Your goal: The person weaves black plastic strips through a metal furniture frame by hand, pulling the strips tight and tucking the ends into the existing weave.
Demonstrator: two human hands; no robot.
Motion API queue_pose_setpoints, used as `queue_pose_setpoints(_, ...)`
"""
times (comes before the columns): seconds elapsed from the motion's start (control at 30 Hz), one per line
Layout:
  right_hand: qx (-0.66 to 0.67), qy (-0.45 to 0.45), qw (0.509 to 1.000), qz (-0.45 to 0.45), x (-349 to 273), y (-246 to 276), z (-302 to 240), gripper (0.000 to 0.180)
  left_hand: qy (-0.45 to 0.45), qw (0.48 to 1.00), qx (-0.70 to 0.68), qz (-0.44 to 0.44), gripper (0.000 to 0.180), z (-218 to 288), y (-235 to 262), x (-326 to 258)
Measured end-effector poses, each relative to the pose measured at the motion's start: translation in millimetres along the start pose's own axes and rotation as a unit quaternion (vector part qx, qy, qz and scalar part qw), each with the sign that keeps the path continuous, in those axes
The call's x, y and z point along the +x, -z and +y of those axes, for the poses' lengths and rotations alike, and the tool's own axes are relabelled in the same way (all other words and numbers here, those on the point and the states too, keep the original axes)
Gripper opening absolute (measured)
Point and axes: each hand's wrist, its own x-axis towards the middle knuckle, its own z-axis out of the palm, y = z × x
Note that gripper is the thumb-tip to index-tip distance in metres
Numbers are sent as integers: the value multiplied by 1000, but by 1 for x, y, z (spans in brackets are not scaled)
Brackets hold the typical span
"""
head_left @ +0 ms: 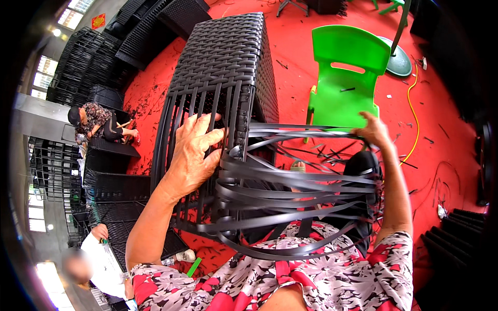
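In front of me stands a tall black woven rattan-style piece (218, 52), its upper part closely woven and its lower part bare upright strips over a frame. My left hand (194, 147) rests against these uprights with bent fingers spread apart, its fingertips partly among the strips. Farther right, my right hand (373, 129) is closed on the end of a flat black plastic strip (306, 127), which runs taut to the frame's edge. Several more loose black strips (290, 179) loop from the frame across my lap.
A green plastic chair (347, 78) stands beyond the strips. Scraps litter the red floor (295, 78), where a yellow cable (412, 103) lies. Black woven pieces (150, 39) are stacked at left. One person (98, 119) sits there; another in white (104, 254) is nearer.
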Motion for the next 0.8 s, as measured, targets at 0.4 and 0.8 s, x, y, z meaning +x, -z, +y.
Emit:
queue_pose_setpoints(0.4, -89, -43, 984, -150, -37, 212, 145, 95, -8, 999, 25, 18, 42, 1, -4, 5)
queue_pose_setpoints(0.8, 243, 391, 815, -353, -27, 20, -270, 55, 3, 999, -13, 32, 31, 4, -1, 9)
